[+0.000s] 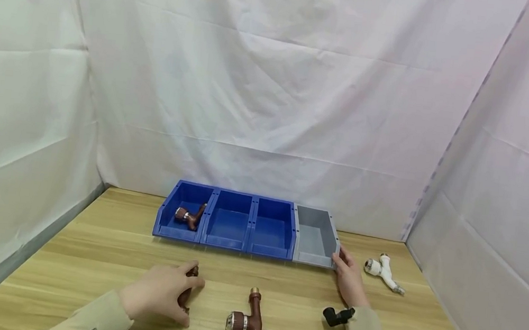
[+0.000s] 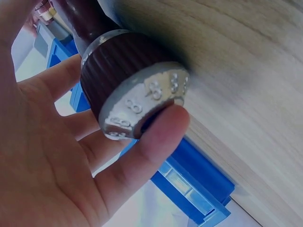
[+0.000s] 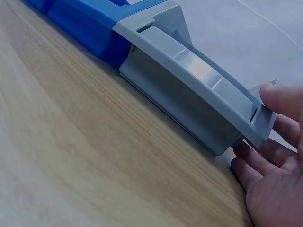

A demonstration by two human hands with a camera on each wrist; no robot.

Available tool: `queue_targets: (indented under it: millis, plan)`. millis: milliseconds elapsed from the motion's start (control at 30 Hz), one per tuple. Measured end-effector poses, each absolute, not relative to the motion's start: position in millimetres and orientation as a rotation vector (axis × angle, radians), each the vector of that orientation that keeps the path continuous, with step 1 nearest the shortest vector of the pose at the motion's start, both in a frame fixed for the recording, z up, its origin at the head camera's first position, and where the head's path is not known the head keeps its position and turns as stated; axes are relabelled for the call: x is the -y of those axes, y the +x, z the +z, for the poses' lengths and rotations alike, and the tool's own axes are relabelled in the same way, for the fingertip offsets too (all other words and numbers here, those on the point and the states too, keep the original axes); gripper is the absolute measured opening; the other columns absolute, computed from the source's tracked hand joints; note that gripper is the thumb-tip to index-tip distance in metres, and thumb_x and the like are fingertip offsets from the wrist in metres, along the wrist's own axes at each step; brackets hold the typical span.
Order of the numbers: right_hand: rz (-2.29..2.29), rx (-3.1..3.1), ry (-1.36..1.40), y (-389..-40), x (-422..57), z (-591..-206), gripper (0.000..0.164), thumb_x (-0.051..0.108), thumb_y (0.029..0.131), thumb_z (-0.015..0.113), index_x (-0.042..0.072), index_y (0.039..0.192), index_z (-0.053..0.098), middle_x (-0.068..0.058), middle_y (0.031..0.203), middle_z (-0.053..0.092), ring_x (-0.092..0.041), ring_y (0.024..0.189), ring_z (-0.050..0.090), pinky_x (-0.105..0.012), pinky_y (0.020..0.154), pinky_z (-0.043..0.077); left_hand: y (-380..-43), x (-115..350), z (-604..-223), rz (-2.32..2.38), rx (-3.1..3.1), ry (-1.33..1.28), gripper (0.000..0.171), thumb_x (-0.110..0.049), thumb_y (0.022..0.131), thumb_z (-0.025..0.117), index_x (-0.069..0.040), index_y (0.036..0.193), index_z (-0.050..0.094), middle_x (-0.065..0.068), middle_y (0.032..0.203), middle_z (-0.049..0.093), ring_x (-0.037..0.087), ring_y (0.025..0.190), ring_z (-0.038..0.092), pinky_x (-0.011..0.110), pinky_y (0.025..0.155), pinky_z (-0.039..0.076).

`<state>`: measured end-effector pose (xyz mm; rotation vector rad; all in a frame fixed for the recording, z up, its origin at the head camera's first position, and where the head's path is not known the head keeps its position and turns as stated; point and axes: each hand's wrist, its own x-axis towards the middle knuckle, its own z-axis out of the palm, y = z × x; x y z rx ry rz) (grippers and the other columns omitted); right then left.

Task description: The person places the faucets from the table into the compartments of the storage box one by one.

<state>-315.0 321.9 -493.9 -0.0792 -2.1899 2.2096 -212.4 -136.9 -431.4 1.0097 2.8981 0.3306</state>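
My left hand [image 1: 157, 290] holds a brown faucet [image 2: 125, 59] low over the wooden table, mostly covered by the hand in the head view. In the left wrist view, the thumb presses the silver end of its ribbed knob and the fingers lie along the other side. At the right end of the bin row, my right hand [image 1: 350, 285] grips the front corner of a grey bin [image 3: 175, 101]. Its thumb rests on the rim, with fingers beneath. A second brown faucet [image 1: 255, 321] lies on the table between the hands.
Three blue bins [image 1: 224, 242] stand joined left of the grey one. The leftmost contains another brown faucet [image 1: 190, 219]. A white faucet [image 1: 384, 272] lies right of the right hand. A black device [image 1: 338, 316] sits by the right wrist. White curtains [image 1: 260, 106] surround the table [image 1: 69, 252].
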Motion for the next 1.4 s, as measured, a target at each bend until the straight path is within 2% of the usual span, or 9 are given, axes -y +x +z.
queue_targets:
  millis: [133,333,600,867,1033,1400]
  plan:
    - [2.19,2.212,-0.089,-315.8,-322.0,-491.9,0.062,0.017,0.104,0.046,-0.001,0.154,0.015,-0.018,0.158,0.016,-0.028,0.143,0.018,-0.038,0.114,0.019,-212.1,136.6,-431.6,0.349,-2.905,1.001,0.075,-0.052,0.06,0.085,-0.017,0.122,0.065,0.028,0.133,0.05,0.041,0.096,0.063,0.055,0.071,0.051]
    - [2.18,2.236,-0.119,-316.4,-322.9,-491.6,0.061,0.018,0.104,0.046,0.002,0.154,0.016,-0.015,0.158,0.018,-0.023,0.143,0.02,-0.037,0.114,0.019,-208.7,136.2,-430.4,0.333,-2.913,0.973,0.076,-0.047,0.06,0.086,-0.014,0.124,0.063,0.026,0.125,0.054,0.038,0.091,0.063,0.053,0.067,0.052]
    - [2.162,2.249,-0.114,-318.7,-324.0,-490.5,0.061,0.02,0.104,0.047,0.003,0.154,0.017,-0.014,0.158,0.019,-0.022,0.142,0.021,-0.037,0.114,0.02,-208.6,135.4,-428.0,0.307,-2.905,0.944,0.074,-0.047,0.06,0.087,-0.01,0.12,0.065,0.025,0.123,0.055,0.037,0.089,0.063,0.052,0.071,0.052]
    - [2.185,2.221,-0.128,-316.9,-321.9,-491.0,0.06,0.017,0.104,0.047,0.002,0.154,0.017,-0.015,0.158,0.019,-0.023,0.143,0.021,-0.037,0.114,0.02,-205.8,136.7,-427.3,0.252,-2.912,0.954,0.072,-0.049,0.063,0.086,-0.009,0.12,0.066,0.011,0.11,0.062,0.026,0.085,0.062,0.043,0.072,0.051]
    - [2.155,2.239,-0.131,-316.4,-322.3,-493.5,0.06,0.017,0.104,0.047,0.001,0.154,0.019,-0.016,0.157,0.021,-0.025,0.142,0.021,-0.038,0.114,0.02,-206.9,136.7,-427.6,0.254,-2.9,0.936,0.073,-0.048,0.063,0.086,-0.008,0.121,0.066,0.014,0.113,0.063,0.029,0.091,0.063,0.045,0.076,0.051]
    - [2.149,2.234,-0.111,-317.7,-321.6,-492.9,0.058,0.016,0.104,0.046,0.002,0.154,0.02,-0.015,0.157,0.022,-0.023,0.142,0.024,-0.038,0.114,0.021,-208.8,136.2,-430.7,0.221,-2.947,0.965,0.071,-0.048,0.061,0.086,-0.01,0.118,0.068,0.008,0.101,0.064,0.022,0.08,0.061,0.041,0.065,0.05]
